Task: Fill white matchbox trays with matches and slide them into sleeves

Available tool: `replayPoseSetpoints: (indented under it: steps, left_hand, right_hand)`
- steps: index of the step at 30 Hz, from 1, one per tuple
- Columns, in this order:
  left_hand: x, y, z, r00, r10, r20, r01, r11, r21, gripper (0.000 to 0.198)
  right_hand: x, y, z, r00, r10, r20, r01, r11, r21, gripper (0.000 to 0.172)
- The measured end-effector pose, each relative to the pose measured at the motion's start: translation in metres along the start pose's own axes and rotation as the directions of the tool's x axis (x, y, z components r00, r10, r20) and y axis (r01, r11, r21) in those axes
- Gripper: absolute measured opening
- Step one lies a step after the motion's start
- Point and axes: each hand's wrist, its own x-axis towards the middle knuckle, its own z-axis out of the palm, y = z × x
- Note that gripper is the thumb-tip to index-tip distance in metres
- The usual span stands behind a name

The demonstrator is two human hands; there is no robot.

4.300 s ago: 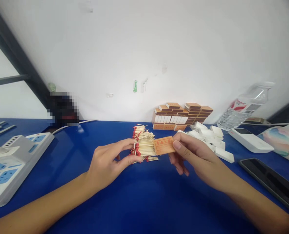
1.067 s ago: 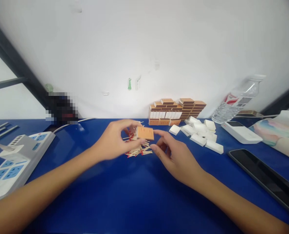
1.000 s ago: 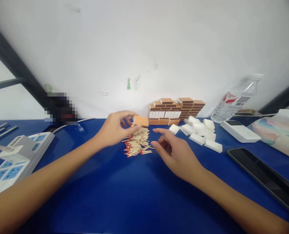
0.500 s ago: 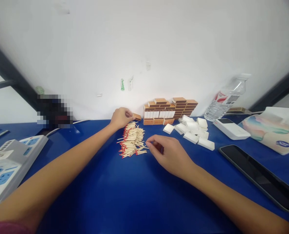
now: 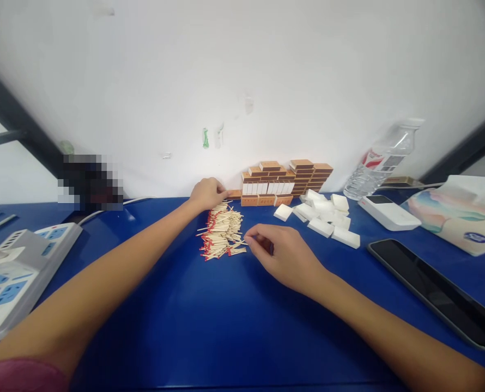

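My left hand (image 5: 207,193) reaches to the back of the blue table (image 5: 210,316), fingers closed on a brown matchbox (image 5: 235,193) that rests at the left end of the stacked brown matchboxes (image 5: 285,180) by the wall. My right hand (image 5: 285,257) lies nearer, just right of a heap of red-tipped matches (image 5: 221,231), with its fingers curled in a pinch at the heap's edge. Whether a match is between those fingers I cannot make out.
Several white inner trays (image 5: 326,215) lie right of the matches. Further right are a white device (image 5: 388,212), a plastic bottle (image 5: 383,160), a tissue pack (image 5: 461,215) and a dark phone (image 5: 441,294). A white power strip (image 5: 16,272) sits at the left edge.
My left hand carried the closed matchbox from above the match heap back to the left end of the stack by the wall. My right hand let go of it and dropped beside the matches.
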Motion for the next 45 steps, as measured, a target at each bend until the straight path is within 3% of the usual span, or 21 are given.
replayPoseSetpoints:
  steps: [3, 7, 11, 15, 18, 21, 25, 30, 33, 35, 38, 39, 42, 45]
  left_hand:
    - [-0.015, 0.002, -0.017, 0.999, 0.035, -0.009, -0.034, 0.999, 0.011, 0.026]
    - [-0.066, 0.009, -0.047, 0.99, 0.116, -0.076, -0.112, 0.992, 0.054, 0.024]
    - [-0.127, 0.013, -0.06, 0.914, 0.401, -0.056, -0.394, 0.913, 0.111, 0.019]
    - [-0.16, 0.003, -0.046, 0.818, 0.534, -0.212, -0.519, 0.845, 0.127, 0.016]
    - [-0.166, -0.005, -0.034, 0.772, 0.554, -0.311, -0.546, 0.829, 0.122, 0.014]
    - [-0.169, -0.005, -0.032, 0.747, 0.563, -0.354, -0.562, 0.819, 0.116, 0.012]
    - [-0.178, 0.005, -0.032, 0.722, 0.607, -0.332, -0.605, 0.787, 0.123, 0.011]
    - [-0.191, 0.017, -0.023, 0.758, 0.59, -0.277, -0.59, 0.802, 0.092, 0.018]
    - [-0.196, 0.02, -0.02, 0.789, 0.567, -0.234, -0.565, 0.821, 0.082, 0.02]
    - [-0.198, 0.021, -0.02, 0.797, 0.57, -0.199, -0.569, 0.819, 0.07, 0.018]
    - [-0.198, 0.019, -0.02, 0.799, 0.581, -0.156, -0.582, 0.812, 0.045, 0.018]
    - [-0.198, 0.018, -0.02, 0.797, 0.585, -0.147, -0.586, 0.809, 0.043, 0.019]
    - [-0.199, 0.016, -0.02, 0.783, 0.608, -0.13, -0.607, 0.793, 0.055, 0.019]
    - [-0.2, 0.015, -0.019, 0.775, 0.623, -0.104, -0.62, 0.782, 0.061, 0.018]
  right_hand:
    - [0.006, 0.013, -0.005, 1.0, 0.008, -0.021, -0.01, 0.998, -0.069, 0.016]
    - [0.017, 0.052, -0.022, 0.993, 0.094, -0.077, -0.113, 0.947, -0.301, 0.016]
    - [0.022, 0.088, -0.035, 0.993, 0.072, -0.096, -0.11, 0.86, -0.498, 0.033]
    - [0.021, 0.099, -0.034, 0.996, 0.043, -0.08, -0.083, 0.781, -0.619, 0.048]
    - [0.023, 0.101, -0.032, 0.997, 0.016, -0.077, -0.063, 0.749, -0.66, 0.049]
    - [0.025, 0.104, -0.034, 0.998, 0.01, -0.057, -0.047, 0.726, -0.686, 0.038]
    - [0.025, 0.092, -0.033, 1.0, 0.018, -0.002, -0.016, 0.833, -0.553, 0.024]
    - [0.012, 0.032, -0.016, 0.997, 0.019, 0.081, 0.001, 0.972, -0.234, 0.025]
    - [0.002, 0.009, -0.016, 0.985, -0.004, 0.171, 0.053, 0.957, -0.286, 0.023]
    - [-0.004, 0.011, -0.027, 0.978, -0.018, 0.206, 0.082, 0.948, -0.308, 0.022]
    - [-0.009, 0.033, -0.052, 0.946, -0.003, 0.324, 0.086, 0.966, -0.243, 0.061]
    - [-0.01, 0.042, -0.06, 0.924, 0.029, 0.381, 0.066, 0.97, -0.233, 0.063]
    - [-0.011, 0.064, -0.068, 0.893, 0.107, 0.437, 0.003, 0.97, -0.244, 0.047]
    - [-0.007, 0.067, -0.063, 0.875, 0.157, 0.458, -0.051, 0.971, -0.236, 0.026]
